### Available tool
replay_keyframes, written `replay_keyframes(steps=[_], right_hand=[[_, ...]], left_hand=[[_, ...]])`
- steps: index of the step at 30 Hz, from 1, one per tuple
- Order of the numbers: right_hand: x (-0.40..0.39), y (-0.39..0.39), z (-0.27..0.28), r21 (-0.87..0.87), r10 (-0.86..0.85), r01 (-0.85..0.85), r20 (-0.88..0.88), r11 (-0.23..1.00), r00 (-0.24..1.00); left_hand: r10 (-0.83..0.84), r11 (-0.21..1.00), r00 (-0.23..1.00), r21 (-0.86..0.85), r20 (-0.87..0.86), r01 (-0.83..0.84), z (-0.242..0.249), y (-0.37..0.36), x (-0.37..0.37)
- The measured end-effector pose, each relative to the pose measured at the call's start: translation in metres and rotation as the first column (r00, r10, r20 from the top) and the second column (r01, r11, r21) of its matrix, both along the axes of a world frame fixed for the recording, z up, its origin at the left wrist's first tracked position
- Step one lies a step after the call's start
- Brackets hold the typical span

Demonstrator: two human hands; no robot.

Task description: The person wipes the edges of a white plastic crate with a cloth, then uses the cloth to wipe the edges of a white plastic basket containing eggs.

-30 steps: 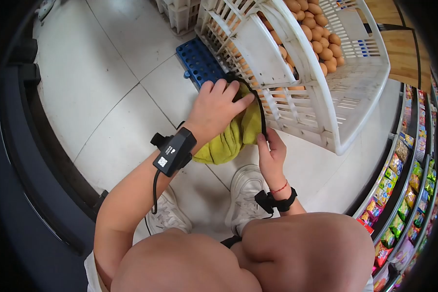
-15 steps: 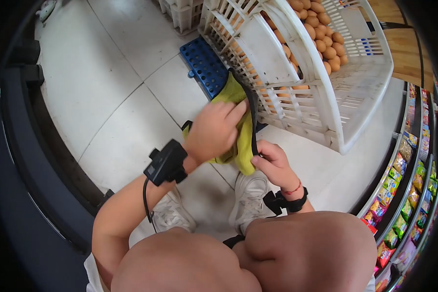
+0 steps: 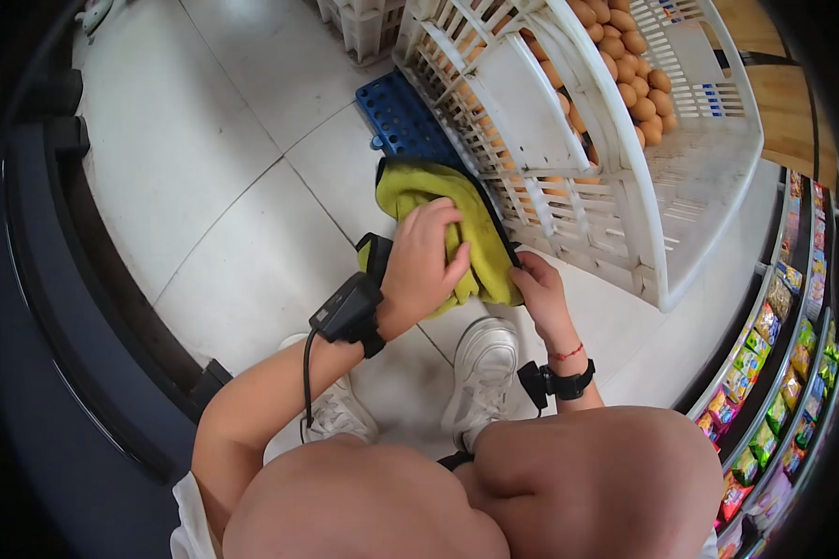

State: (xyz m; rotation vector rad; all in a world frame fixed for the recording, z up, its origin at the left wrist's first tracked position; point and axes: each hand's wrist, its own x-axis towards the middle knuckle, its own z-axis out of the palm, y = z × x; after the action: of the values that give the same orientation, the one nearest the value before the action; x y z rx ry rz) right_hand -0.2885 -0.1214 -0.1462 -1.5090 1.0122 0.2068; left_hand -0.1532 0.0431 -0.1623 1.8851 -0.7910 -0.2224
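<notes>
A yellow-green cloth with dark edging [image 3: 480, 210] is draped in front of my feet, beside the white egg crate. My left hand [image 3: 427, 253] rests on the cloth with its fingers apart and thumb out, and its palm is hidden. At the cloth's right edge, my right hand [image 3: 539, 284] pinches the dark border between thumb and fingers. A darker fold of cloth shows left of my left wrist.
The white plastic crate [image 3: 657, 265] holds brown eggs [image 3: 639, 93] and stands on a blue perforated base [image 3: 408, 121]. Snack shelves [image 3: 783, 373] line the right side. A dark counter [image 3: 75, 326] runs along the left. My white shoes [image 3: 485, 363] stand on the tiled floor.
My left hand has opened from a bent, downward grip and lies on the cloth. The cloth is spread wider, its upper part showing more. My right hand has moved slightly up and right with the edge.
</notes>
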Motion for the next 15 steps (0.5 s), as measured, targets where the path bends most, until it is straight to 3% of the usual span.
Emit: replay_keyframes(steps=[1,2,4,5,7,9,10,11,13,15], right_hand=[[-0.004,0.001,-0.004,0.002,0.006,-0.006,0.0,1.0,1.0],[-0.007,0.003,-0.007,-0.049,0.024,-0.021,0.076,0.999,0.997],[-0.004,0.005,-0.003,-0.103,0.063,-0.047,0.157,0.994,0.986],[-0.001,0.006,0.002,-0.163,0.129,-0.114,0.087,0.98,0.988],[0.004,0.006,0.008,-0.219,0.216,-0.205,0.025,0.954,0.976],[0.007,0.006,0.009,-0.381,0.425,-0.342,0.159,0.859,0.891],[0.013,0.008,0.014,-0.369,0.443,-0.359,0.175,0.857,0.879],[0.019,0.009,0.023,-0.442,0.512,-0.363,0.284,0.82,0.811],[0.023,0.01,0.029,-0.488,0.536,-0.372,0.253,0.79,0.806],[0.017,0.006,0.021,-0.514,0.522,-0.342,0.261,0.787,0.812]], left_hand=[[-0.107,0.992,0.992,0.067,0.059,0.103,0.004,-0.003,0.007],[-0.072,0.997,0.997,0.005,0.014,0.072,0.007,-0.012,0.007],[-0.052,0.997,0.999,0.062,0.0,0.052,0.007,-0.02,0.004],[-0.038,0.992,0.999,0.116,-0.019,0.04,0.007,-0.023,0.004],[0.024,0.998,0.995,0.062,0.096,-0.03,0.006,-0.031,0.011],[-0.185,0.981,0.945,0.102,0.27,0.163,-0.001,-0.033,0.019],[-0.298,0.942,0.942,0.211,0.156,0.263,-0.002,-0.034,0.019],[-0.281,0.958,0.94,0.114,0.194,0.263,-0.005,-0.034,0.019],[-0.276,0.961,0.925,0.09,0.262,0.262,0.002,-0.026,0.019],[-0.266,0.953,0.939,0.204,0.217,0.223,0.004,-0.019,0.021]])
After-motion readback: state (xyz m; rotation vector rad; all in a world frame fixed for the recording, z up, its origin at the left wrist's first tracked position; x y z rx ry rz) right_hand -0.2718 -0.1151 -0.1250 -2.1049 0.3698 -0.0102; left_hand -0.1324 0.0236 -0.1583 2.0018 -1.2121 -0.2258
